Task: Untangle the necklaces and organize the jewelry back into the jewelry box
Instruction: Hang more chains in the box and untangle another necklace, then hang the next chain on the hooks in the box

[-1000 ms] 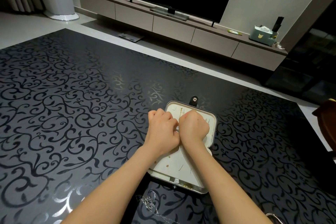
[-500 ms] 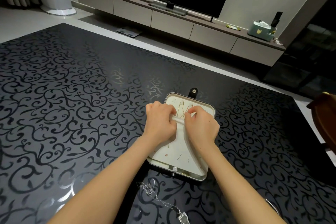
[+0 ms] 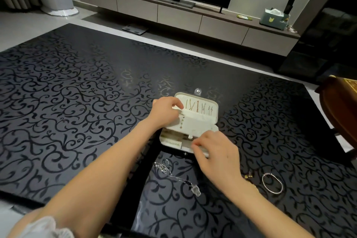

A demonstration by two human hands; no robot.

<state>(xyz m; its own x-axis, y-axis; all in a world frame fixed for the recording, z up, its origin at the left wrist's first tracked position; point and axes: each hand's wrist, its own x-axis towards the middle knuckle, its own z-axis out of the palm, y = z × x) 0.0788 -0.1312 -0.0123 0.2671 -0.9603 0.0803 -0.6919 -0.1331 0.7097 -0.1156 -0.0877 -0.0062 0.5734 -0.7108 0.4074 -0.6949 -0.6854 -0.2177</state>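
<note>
The box (image 3: 214,110) lay open on the black scroll-patterned table (image 3: 77,102), its lid flat behind the base, gold chains (image 3: 197,107) hanging in a row inside the lid. Our left hand (image 3: 166,112) pinched the far left corner of the white flap (image 3: 195,123), which was raised over the base compartments. Our right hand (image 3: 216,158) sat at the box's near right rim, fingers bent over it; blur kept us from telling whether they gripped. A silver necklace (image 3: 173,174) with a clear pendant (image 3: 196,190) lay just in front of the box. By our right wrist lay a small gold piece (image 3: 248,176) and, beyond it, a bangle (image 3: 272,182).
</note>
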